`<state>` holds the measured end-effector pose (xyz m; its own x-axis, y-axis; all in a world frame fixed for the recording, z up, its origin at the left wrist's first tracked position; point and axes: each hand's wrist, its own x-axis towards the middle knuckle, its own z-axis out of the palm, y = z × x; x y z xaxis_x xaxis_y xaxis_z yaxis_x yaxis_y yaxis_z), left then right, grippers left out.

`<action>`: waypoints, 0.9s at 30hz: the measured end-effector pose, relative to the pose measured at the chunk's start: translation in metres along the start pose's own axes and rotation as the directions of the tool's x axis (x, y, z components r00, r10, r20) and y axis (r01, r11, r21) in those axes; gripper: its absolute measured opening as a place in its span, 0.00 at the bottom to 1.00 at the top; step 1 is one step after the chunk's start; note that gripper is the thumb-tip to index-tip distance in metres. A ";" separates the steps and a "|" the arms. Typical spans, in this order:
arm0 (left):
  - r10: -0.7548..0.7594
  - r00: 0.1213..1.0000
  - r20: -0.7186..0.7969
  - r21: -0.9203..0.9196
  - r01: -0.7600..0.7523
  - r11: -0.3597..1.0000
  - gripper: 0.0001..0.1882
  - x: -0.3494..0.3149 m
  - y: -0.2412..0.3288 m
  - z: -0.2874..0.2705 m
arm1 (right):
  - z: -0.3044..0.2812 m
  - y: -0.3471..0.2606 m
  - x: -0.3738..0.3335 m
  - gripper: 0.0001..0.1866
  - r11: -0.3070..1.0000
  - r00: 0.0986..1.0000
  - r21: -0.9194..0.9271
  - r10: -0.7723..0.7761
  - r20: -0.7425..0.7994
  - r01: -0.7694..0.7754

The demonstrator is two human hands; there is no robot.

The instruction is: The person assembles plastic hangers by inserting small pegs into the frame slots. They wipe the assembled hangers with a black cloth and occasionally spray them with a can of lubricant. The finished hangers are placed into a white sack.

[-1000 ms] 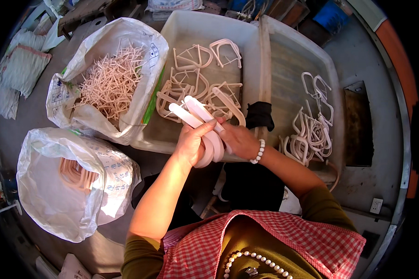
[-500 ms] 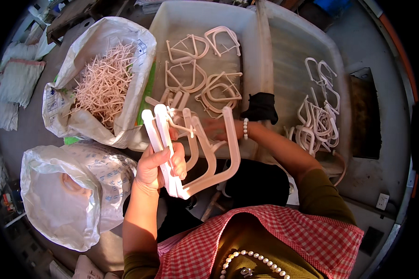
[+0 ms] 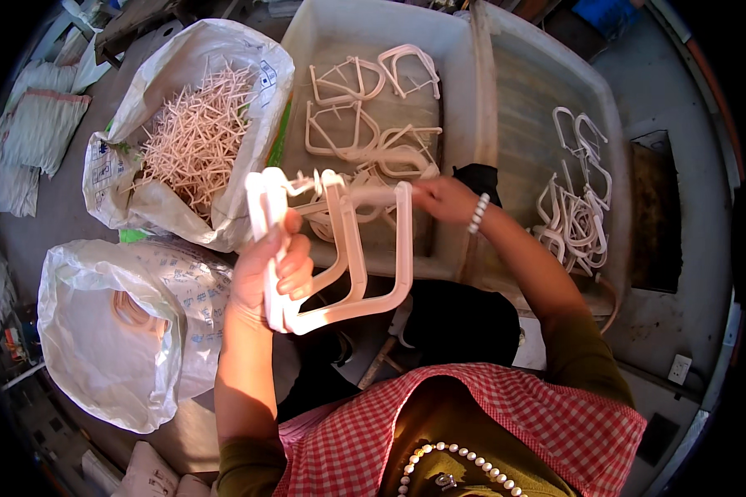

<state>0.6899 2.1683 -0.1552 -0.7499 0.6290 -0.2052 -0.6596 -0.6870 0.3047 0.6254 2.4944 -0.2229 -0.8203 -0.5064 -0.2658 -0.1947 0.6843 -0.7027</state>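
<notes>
Head view: right hand (image 3: 448, 200) has shifted rightward, clear of the held frames, since half a second ago.
I log the left hand (image 3: 267, 269) curled tightly around smooth, pale-pink plastic U-shaped frames (image 3: 348, 312), raised before the whitish plastic tub (image 3: 458, 58); right fingers bunched near one frame's tip, blurred, pinch I cannot tell. Crinkled white sack (image 3: 106, 203) holds thin pink sticks (image 3: 195, 137).

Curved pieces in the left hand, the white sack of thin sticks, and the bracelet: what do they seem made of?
Curved pieces: probably moulded plastic, smooth, satiny, judging by even pale-pink colour and rounded edges. White sack: likely thin plastic, slightly shiny, from its crinkled folds. Bracelet: smooth, round white beads; glass, plastic or pearl, unclear.
</notes>
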 end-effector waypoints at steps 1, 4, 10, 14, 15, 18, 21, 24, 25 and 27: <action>-0.020 0.999 -0.032 0.072 0.023 0.997 0.12 0.004 -0.002 0.004 | -0.002 0.006 0.016 0.19 0.998 0.994 -0.015 0.054 -0.097 -0.056; -0.018 0.959 -0.284 0.364 0.126 0.923 0.08 0.011 -0.013 0.017 | -0.001 -0.002 0.058 0.19 0.984 0.909 -0.069 0.122 -0.399 -0.162; 0.063 0.958 -0.281 0.468 0.079 0.880 0.11 -0.004 -0.015 0.016 | 0.001 -0.009 0.061 0.17 0.960 0.905 -0.222 0.061 -0.421 -0.168; 0.263 0.932 -0.250 0.392 -0.151 0.908 0.17 0.016 -0.013 0.008 | -0.022 -0.027 0.037 0.17 0.437 0.902 0.898 0.405 -0.151 -0.046; 0.295 0.916 -0.271 0.366 -0.186 0.912 0.19 0.021 -0.015 0.008 | -0.017 -0.026 0.035 0.18 0.424 0.912 0.899 0.403 -0.076 -0.112; 0.180 0.932 -0.316 0.251 -0.101 0.963 0.19 0.033 -0.025 0.000 | -0.002 -0.011 0.027 0.20 0.582 0.892 0.681 0.359 0.275 -0.444; 0.175 0.924 -0.340 0.291 -0.073 0.954 0.16 0.040 -0.031 0.001 | -0.001 -0.036 0.017 0.19 0.723 0.843 0.434 0.458 0.280 -0.537; 0.179 0.904 -0.388 0.352 -0.034 0.935 0.13 0.035 -0.028 0.000 | -0.028 -0.054 0.006 0.21 0.659 0.872 0.576 0.425 0.245 -0.483; 0.183 0.904 -0.387 0.343 -0.043 0.938 0.13 0.036 -0.027 0.000 | -0.034 -0.064 0.000 0.21 0.626 0.905 0.670 0.385 0.180 -0.399; 0.197 0.896 -0.397 0.321 -0.065 0.945 0.13 0.036 -0.027 -0.003 | -0.033 -0.087 -0.010 0.20 0.533 0.949 0.818 0.314 0.044 -0.214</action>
<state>0.6810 2.2085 -0.1734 -0.8221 0.2843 -0.4933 -0.5581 -0.5736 0.5996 0.6332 2.4575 -0.1374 -0.8155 -0.2887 -0.5016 0.5120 0.0443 -0.8579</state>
